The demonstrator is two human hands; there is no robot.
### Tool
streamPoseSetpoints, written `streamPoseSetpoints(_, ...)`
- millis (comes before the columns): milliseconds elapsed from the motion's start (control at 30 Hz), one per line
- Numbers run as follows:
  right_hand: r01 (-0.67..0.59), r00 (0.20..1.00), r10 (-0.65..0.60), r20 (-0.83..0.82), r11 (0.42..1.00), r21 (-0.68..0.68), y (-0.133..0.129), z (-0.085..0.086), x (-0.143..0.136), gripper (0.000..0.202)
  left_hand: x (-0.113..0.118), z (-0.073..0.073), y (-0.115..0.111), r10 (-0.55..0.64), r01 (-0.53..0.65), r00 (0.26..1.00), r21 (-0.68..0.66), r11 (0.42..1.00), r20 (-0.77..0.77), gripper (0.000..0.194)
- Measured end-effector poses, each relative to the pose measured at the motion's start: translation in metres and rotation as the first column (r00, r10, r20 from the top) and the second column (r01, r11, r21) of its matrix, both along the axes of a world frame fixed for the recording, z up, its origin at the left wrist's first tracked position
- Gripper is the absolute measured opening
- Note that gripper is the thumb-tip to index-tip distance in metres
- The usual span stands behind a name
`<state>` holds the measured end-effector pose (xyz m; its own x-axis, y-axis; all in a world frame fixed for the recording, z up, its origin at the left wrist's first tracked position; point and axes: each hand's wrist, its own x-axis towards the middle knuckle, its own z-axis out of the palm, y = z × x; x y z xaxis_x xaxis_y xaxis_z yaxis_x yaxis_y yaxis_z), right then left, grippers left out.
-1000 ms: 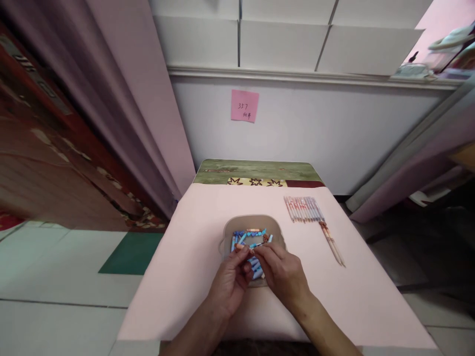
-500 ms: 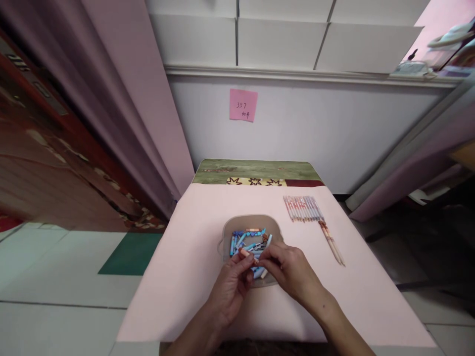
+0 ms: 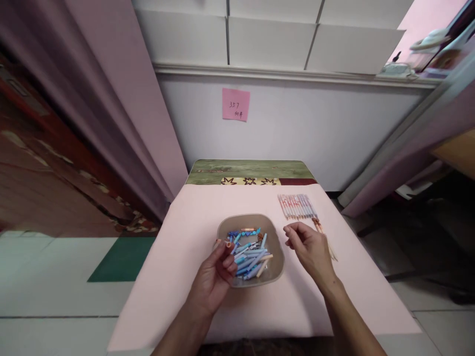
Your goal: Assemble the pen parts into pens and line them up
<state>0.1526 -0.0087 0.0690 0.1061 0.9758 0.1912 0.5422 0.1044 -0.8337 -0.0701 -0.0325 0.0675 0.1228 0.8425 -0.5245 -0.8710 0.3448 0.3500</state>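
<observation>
My left hand (image 3: 214, 273) pinches a short orange-and-white pen barrel (image 3: 228, 245), its round open end showing, over the left side of a grey plastic bin (image 3: 277, 262). Inside the bin lie several loose blue, white and orange pen parts (image 3: 254, 257). My right hand (image 3: 309, 247) hovers right of the bin with thumb and forefinger pressed together; what they hold, if anything, is too small to make out. Just beyond it lie two brown-and-cream pens (image 3: 331, 248), partly covered by that hand. A tidy row of slim pens (image 3: 296, 206) rests behind them.
A pale pink cover (image 3: 166, 277) lies over the table, whose green patterned far end (image 3: 248, 168) shows against the white wall. A pink note (image 3: 236, 105) is stuck on that wall. Purple curtains (image 3: 122, 99) hang at the left.
My hands have come apart: the left moved left with the pen barrel, and the right moved right, away from over the bin. The whole view shifted slightly.
</observation>
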Motion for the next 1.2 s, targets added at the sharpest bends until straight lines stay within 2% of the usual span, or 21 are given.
streamPoseSetpoints(67,0.027,0.99,-0.03,0.141,0.999,0.021,0.005,-0.005,0.006,0.026,-0.002,0.001,0.001,-0.042,0.041,0.999,-0.04,0.998,-0.009,0.006)
streamPoseSetpoints(167,-0.043,0.922,0.029,0.386,0.999,0.026,0.012,-0.014,0.001,0.019,-0.004,-0.002,0.001,-0.043,0.04,0.997,-0.049,0.998,-0.061,0.005)
streamPoseSetpoints(233,-0.091,0.84,0.093,0.535,0.995,-0.029,0.018,-0.021,-0.011,0.017,-0.005,-0.005,-0.001,-0.032,0.027,0.993,-0.042,0.999,-0.11,0.006)
streamPoseSetpoints(300,-0.123,0.724,0.183,0.665,0.983,-0.136,0.027,-0.028,-0.026,0.019,-0.005,-0.008,-0.003,-0.056,0.048,0.989,-0.06,0.997,-0.139,0.006)
streamPoseSetpoints(367,-0.133,0.61,0.273,0.744,0.961,-0.243,0.037,-0.036,-0.04,0.02,-0.005,-0.01,-0.006,-0.089,0.078,0.986,-0.081,0.994,-0.138,0.004)
streamPoseSetpoints(400,-0.132,0.577,0.3,0.76,0.952,-0.275,0.042,-0.041,-0.047,0.02,-0.005,-0.011,-0.007,-0.098,0.087,0.986,-0.088,0.992,-0.134,0.004)
streamPoseSetpoints(533,-0.134,0.556,0.32,0.767,0.945,-0.298,0.053,-0.052,-0.066,0.022,-0.006,-0.011,-0.009,-0.098,0.088,0.988,-0.079,0.993,-0.119,0.005)
streamPoseSetpoints(700,-0.142,0.59,0.281,0.757,0.959,-0.245,0.048,-0.045,-0.067,0.018,-0.011,-0.01,-0.008,-0.063,0.06,0.996,-0.046,0.997,-0.06,0.004)
streamPoseSetpoints(733,-0.147,0.628,0.262,0.733,0.965,-0.218,0.045,-0.043,-0.065,0.016,-0.012,-0.01,-0.007,-0.056,0.054,0.997,-0.035,0.998,-0.048,0.004)
streamPoseSetpoints(800,-0.165,0.783,0.216,0.583,0.976,-0.141,0.035,-0.038,-0.061,0.01,-0.013,-0.01,-0.007,-0.045,0.045,0.999,-0.007,0.999,-0.029,0.007)
streamPoseSetpoints(867,-0.18,0.942,0.188,0.279,0.982,-0.055,0.022,-0.034,-0.058,0.012,-0.011,-0.01,-0.007,-0.048,0.048,0.999,0.014,0.999,-0.017,0.012)
streamPoseSetpoints(900,-0.181,0.976,0.182,0.116,0.983,-0.023,0.015,-0.032,-0.057,0.014,-0.009,-0.01,-0.008,-0.053,0.053,0.998,0.019,0.998,-0.016,0.014)
streamPoseSetpoints(967,-0.176,0.976,0.175,-0.133,0.984,0.004,0.002,-0.03,-0.057,0.016,-0.006,-0.01,-0.008,-0.066,0.066,0.998,0.018,0.998,-0.014,0.017)
streamPoseSetpoints(1067,-0.182,0.916,0.16,-0.369,0.983,-0.026,-0.012,-0.03,-0.057,0.025,-0.003,-0.01,-0.009,-0.077,0.077,0.997,0.006,0.997,-0.005,0.014)
streamPoseSetpoints(1133,-0.201,0.878,0.149,-0.454,0.977,-0.068,-0.014,-0.031,-0.053,0.033,-0.003,-0.01,-0.009,-0.065,0.065,0.998,0.0,0.998,-0.012,0.012)
streamPoseSetpoints(1200,-0.195,0.885,0.135,-0.445,0.976,-0.093,-0.011,-0.032,-0.046,0.037,-0.005,-0.009,-0.009,-0.039,0.039,0.999,0.006,0.999,-0.028,0.011)
